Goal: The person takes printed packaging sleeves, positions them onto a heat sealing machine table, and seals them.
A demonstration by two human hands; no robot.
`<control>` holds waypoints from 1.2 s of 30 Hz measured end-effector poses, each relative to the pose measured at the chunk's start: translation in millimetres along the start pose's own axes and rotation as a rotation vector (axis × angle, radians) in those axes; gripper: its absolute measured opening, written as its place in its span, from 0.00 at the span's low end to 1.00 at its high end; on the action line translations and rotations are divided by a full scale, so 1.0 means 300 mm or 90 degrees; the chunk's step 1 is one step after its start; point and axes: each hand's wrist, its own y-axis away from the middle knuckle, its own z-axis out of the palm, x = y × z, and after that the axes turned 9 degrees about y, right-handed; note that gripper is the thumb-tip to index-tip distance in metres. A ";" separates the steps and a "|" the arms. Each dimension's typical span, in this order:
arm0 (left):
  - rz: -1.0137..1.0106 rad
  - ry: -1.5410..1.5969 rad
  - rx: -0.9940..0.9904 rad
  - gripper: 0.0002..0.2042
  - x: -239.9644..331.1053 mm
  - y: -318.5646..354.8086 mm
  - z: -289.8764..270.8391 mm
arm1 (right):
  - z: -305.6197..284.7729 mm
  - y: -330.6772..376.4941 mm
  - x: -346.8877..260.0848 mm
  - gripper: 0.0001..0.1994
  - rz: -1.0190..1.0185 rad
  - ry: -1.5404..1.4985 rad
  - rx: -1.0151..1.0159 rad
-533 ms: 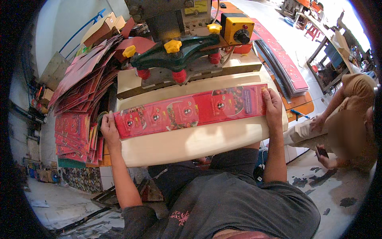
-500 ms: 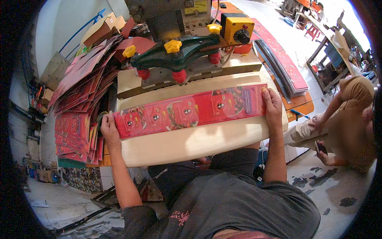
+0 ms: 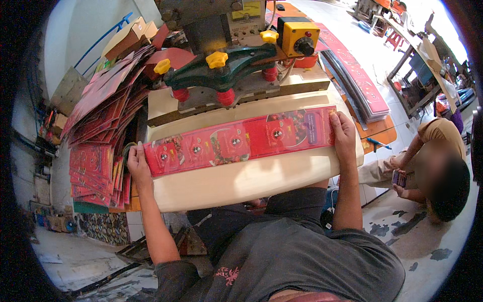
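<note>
A long red printed plastic strip [image 3: 256, 143] stretches across the cream work table [image 3: 226, 183], tilted up slightly toward the right. My left hand [image 3: 138, 163] pinches its left end, and my right hand [image 3: 343, 133] grips its right end with the thumb on top. Just beyond the strip stands a press machine with a dark green clamp arm [image 3: 196, 78], yellow star knobs and red posts above a metal bar. The strip lies in front of that bar, apart from the posts.
Left of the table leans a tall pile of red printed sheets [image 3: 105, 100]. A yellow control box [image 3: 298, 38] sits on the press. More red strips [image 3: 352, 75] are stacked on the right beside a blue pen [image 3: 378, 144]. A person [image 3: 437, 156] crouches at the right, holding a phone [image 3: 399, 177].
My hands and the strip stay almost where they were. The person at the right has shifted, lowering the head and turning the phone.
</note>
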 end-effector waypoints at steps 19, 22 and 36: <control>0.025 -0.040 -0.017 0.16 -0.007 -0.011 -0.022 | 0.000 0.005 -0.013 0.17 -0.017 0.029 0.005; -0.010 -0.006 0.002 0.16 -0.006 0.001 -0.020 | 0.001 0.004 -0.012 0.16 -0.020 -0.029 0.023; -0.109 0.344 0.040 0.12 -0.178 -0.034 -0.129 | -0.036 0.051 0.027 0.19 -0.030 -0.397 -0.048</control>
